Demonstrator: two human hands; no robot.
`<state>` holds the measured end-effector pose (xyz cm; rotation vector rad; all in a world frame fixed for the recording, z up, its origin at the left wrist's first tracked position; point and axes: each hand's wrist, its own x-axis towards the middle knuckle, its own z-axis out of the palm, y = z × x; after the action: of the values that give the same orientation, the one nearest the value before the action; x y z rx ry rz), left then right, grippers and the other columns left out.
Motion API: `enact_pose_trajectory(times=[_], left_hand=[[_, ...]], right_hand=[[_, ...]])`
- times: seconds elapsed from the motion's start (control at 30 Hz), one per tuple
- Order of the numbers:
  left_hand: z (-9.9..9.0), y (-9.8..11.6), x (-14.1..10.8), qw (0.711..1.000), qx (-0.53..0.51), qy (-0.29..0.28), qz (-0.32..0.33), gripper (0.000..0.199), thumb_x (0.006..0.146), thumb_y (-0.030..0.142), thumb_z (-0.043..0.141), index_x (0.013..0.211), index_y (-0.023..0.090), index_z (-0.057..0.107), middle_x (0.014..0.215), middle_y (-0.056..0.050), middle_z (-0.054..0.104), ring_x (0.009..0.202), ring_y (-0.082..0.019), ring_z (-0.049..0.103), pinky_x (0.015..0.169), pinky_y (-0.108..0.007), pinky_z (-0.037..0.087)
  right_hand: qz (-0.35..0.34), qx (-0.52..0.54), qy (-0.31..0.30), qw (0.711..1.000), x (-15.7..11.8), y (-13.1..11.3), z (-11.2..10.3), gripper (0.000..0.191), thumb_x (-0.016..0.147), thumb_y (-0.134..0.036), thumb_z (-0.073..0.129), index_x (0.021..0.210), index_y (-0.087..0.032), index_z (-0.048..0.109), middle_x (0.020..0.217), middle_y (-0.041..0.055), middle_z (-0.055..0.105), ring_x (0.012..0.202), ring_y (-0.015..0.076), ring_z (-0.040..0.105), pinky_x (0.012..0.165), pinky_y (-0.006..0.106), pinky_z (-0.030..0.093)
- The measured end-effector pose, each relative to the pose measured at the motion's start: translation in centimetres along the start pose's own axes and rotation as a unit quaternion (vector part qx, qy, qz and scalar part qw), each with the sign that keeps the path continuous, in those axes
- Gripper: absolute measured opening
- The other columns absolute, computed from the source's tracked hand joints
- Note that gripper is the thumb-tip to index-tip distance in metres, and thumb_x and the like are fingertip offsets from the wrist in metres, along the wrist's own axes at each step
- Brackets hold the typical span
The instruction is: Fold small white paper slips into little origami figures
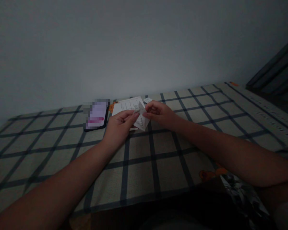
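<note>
A small folded piece of white paper [142, 122] with dark marks is held up between both hands, its lower end a point. My left hand [120, 126] pinches its left side between thumb and fingers. On the other side, my right hand [158, 111] grips the right edge with thumb and curled fingers. Behind the hands, flat white sheets [128, 104] with printed lines lie on the checked tablecloth [139, 169]. The finer folds are too dim to make out.
A phone [97, 115] with a lit, blurred screen lies left of the sheets. A small white scrap [147, 100] is just behind my right hand. The pale wall [134, 48] rises behind the table; dark striped fabric [276, 64] stands at right.
</note>
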<state>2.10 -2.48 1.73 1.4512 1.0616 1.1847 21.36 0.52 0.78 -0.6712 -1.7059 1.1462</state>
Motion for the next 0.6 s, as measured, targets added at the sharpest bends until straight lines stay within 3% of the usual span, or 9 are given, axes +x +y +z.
enact_pose_trajectory(times=[0.13, 0.33, 0.43, 0.6], left_hand=[[0.12, -0.05, -0.06, 1.000, 0.009, 0.010, -0.001, 0.036, 0.076, 0.043, 0.076, 0.099, 0.016, 0.072, 0.080, -0.005, 0.075, 0.067, -0.017, 0.068, 0.064, -0.029, 0.056], [-0.01, -0.02, -0.32, 0.997, 0.066, -0.027, 0.018, 0.057, 0.077, 0.043, 0.075, 0.127, 0.020, 0.060, 0.059, 0.002, 0.069, 0.052, -0.015, 0.065, 0.052, -0.026, 0.050], [0.11, 0.21, -0.51, 0.997, 0.058, -0.041, 0.021, 0.061, 0.078, 0.042, 0.074, 0.132, 0.021, 0.057, 0.061, 0.001, 0.069, 0.054, -0.017, 0.067, 0.052, -0.027, 0.052], [0.18, 0.16, -0.44, 0.997, 0.012, -0.074, -0.002, 0.060, 0.081, 0.038, 0.070, 0.136, 0.021, 0.052, 0.069, -0.001, 0.072, 0.063, -0.019, 0.071, 0.062, -0.031, 0.057]], right_hand=[[0.004, -0.004, -0.011, 1.000, -0.05, -0.21, 0.02, 0.031, 0.079, -0.040, 0.072, 0.086, -0.018, 0.051, 0.072, -0.0043, 0.051, 0.065, 0.0091, 0.050, 0.060, 0.023, 0.043], [0.012, -0.015, -0.052, 0.998, -0.25, -0.50, 0.15, 0.032, 0.082, -0.046, 0.069, 0.086, -0.017, 0.056, 0.079, -0.0003, 0.059, 0.072, 0.0116, 0.055, 0.065, 0.026, 0.046], [0.002, -0.084, -0.029, 0.996, -0.31, -0.48, -0.01, 0.035, 0.082, -0.049, 0.068, 0.078, -0.016, 0.058, 0.072, -0.0014, 0.055, 0.067, 0.0111, 0.051, 0.061, 0.025, 0.042], [0.000, -0.119, 0.002, 0.993, -0.33, -0.68, -0.18, 0.033, 0.085, -0.047, 0.064, 0.081, -0.014, 0.062, 0.073, 0.0000, 0.057, 0.067, 0.0114, 0.051, 0.060, 0.025, 0.040]])
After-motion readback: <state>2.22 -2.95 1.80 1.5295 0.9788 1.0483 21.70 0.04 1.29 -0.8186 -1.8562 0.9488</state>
